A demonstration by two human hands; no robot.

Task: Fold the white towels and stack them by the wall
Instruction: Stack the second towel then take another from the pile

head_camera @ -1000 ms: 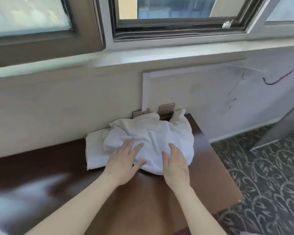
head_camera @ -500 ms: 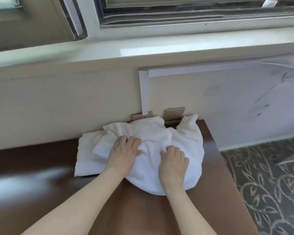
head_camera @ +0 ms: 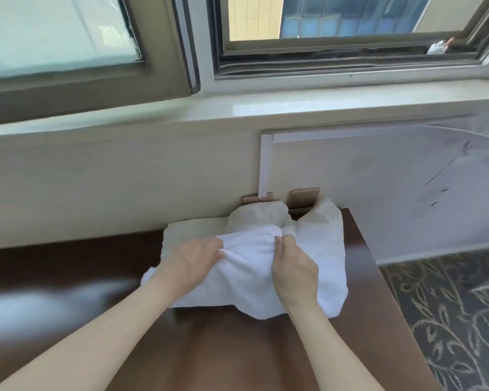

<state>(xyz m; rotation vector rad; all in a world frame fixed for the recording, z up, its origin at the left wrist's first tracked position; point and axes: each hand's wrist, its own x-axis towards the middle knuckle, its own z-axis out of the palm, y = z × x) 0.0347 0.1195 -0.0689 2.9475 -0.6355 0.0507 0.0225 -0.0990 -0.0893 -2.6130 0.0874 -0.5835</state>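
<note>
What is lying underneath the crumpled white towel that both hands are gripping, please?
A folded towel shows at the left, under the crumpled towel, on the table. How many lie beneath is hidden.

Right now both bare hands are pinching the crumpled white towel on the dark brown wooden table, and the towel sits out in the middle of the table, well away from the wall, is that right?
Not quite. The left hand and right hand do pinch the crumpled white towel on the dark brown wooden table, but the head view shows the towel pushed back against the cream wall.
</note>
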